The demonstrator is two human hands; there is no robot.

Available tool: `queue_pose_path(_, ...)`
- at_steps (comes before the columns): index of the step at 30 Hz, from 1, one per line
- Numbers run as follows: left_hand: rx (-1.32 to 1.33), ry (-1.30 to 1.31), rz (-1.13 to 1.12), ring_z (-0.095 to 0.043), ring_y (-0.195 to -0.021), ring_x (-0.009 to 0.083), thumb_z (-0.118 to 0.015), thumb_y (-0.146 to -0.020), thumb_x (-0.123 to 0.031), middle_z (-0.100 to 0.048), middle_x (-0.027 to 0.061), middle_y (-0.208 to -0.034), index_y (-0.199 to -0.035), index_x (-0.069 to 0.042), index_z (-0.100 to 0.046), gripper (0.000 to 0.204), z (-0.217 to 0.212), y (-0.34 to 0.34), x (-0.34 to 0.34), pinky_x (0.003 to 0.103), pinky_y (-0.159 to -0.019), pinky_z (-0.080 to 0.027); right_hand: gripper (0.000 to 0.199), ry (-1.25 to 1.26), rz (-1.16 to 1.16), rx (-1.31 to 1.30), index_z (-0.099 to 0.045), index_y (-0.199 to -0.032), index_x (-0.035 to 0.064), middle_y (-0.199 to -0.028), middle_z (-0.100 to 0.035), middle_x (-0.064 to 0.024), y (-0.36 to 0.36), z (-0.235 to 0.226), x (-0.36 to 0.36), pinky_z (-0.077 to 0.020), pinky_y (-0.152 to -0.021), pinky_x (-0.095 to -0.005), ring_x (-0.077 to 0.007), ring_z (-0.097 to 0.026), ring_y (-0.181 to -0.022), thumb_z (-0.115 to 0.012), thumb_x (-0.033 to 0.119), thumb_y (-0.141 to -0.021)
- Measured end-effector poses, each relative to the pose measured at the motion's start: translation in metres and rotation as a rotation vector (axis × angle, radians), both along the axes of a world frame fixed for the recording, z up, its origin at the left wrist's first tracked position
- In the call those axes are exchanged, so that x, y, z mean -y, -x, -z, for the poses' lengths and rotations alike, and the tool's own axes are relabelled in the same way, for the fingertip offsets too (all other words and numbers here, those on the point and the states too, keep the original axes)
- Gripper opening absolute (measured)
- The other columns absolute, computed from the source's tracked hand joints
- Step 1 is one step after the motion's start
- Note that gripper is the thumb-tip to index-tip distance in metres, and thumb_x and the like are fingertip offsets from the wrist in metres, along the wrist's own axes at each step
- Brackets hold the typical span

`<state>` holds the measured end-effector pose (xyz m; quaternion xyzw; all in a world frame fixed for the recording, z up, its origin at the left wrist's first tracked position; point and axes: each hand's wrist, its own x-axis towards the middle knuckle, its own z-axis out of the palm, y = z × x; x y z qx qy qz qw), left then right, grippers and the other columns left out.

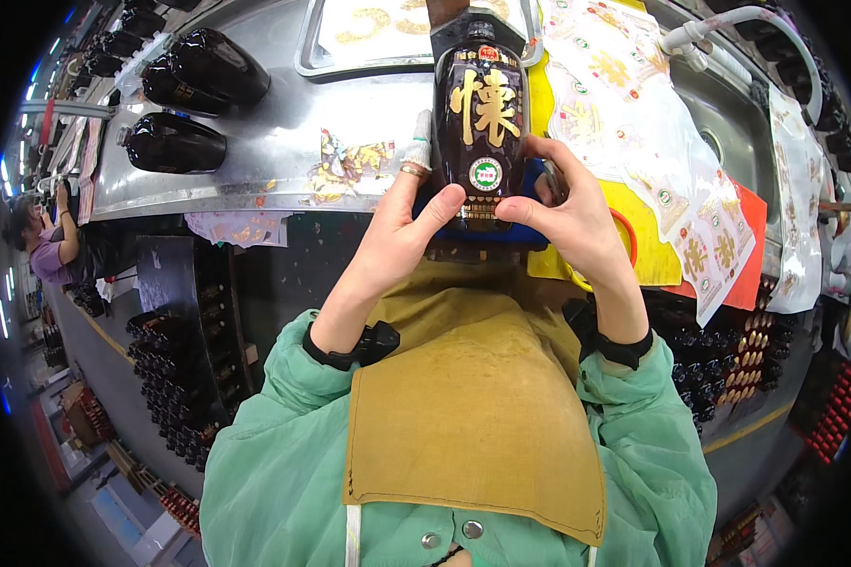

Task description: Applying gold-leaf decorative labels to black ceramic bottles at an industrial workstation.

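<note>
Both hands, left hand (408, 222) and right hand (565, 213), grip the dark labelled bottle (482, 123) (contents unseen).

I see a dark brown, glossy bottle (482, 123) bearing one large gold character, a small red-and-gold label near its neck and a round green-and-white sticker low on its front. Beneath it lies a blue pad (529, 231) over a yellow sheet (648, 246) and an orange-red one (747, 255). The label sheets (633, 113) are white, printed in gold with small green rounds. The tabletop (274, 142) is bare grey steel, carrying more dark brown bottles (175, 142). My sleeves (274, 454) are pale green, the apron (473, 416) mustard, both wristbands (364, 348) black; a white wrap covers one of my left hand's fingers (422, 142)
</note>
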<state>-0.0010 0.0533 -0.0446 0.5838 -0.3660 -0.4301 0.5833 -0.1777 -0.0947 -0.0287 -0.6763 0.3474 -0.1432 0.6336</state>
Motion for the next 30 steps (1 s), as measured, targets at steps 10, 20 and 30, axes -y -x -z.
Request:
queue_pose_path(10, -0.120, -0.002, 0.073, -0.052, -0.129, 0.0166, -0.055, -0.111, -0.028, -0.055, 0.0115, -0.143, -0.156, 0.002, -0.036, 0.057, 0.004, -0.003, -0.004, 0.033, -0.111, -0.042, 0.083, -0.011, 0.021, 0.066, -0.052, -0.140, -0.0072, -0.128, -0.063, -0.0146, 0.000, 0.005, -0.004, -0.0473, -0.103, -0.0326, -0.0195, -0.060, -0.118, -0.094, 0.025, -0.076)
queue_pose_path(20, -0.101, 0.047, 0.088, -0.047, -0.135, 0.0173, -0.051, -0.112, -0.025, -0.048, 0.0114, -0.152, -0.161, 0.003, -0.027, 0.061, 0.010, -0.005, -0.004, 0.034, -0.115, -0.039, 0.075, 0.043, -0.020, 0.050, -0.054, -0.142, -0.0023, -0.117, -0.064, -0.0061, 0.003, -0.009, 0.010, -0.0483, -0.096, -0.0295, -0.0150, -0.061, -0.102, -0.088, 0.031, -0.083)
queue_pose_path(30, -0.038, -0.052, 0.037, -0.046, -0.133, 0.0156, -0.041, -0.114, -0.039, -0.050, 0.0095, -0.149, -0.157, 0.001, -0.035, 0.059, 0.014, -0.007, -0.005, 0.032, -0.115, -0.035, 0.027, 0.549, 0.200, 0.414, -0.063, -0.127, -0.0017, -0.101, -0.070, -0.0106, -0.001, -0.029, 0.021, -0.0509, -0.093, -0.0330, -0.0166, -0.066, -0.097, -0.054, 0.000, -0.102)
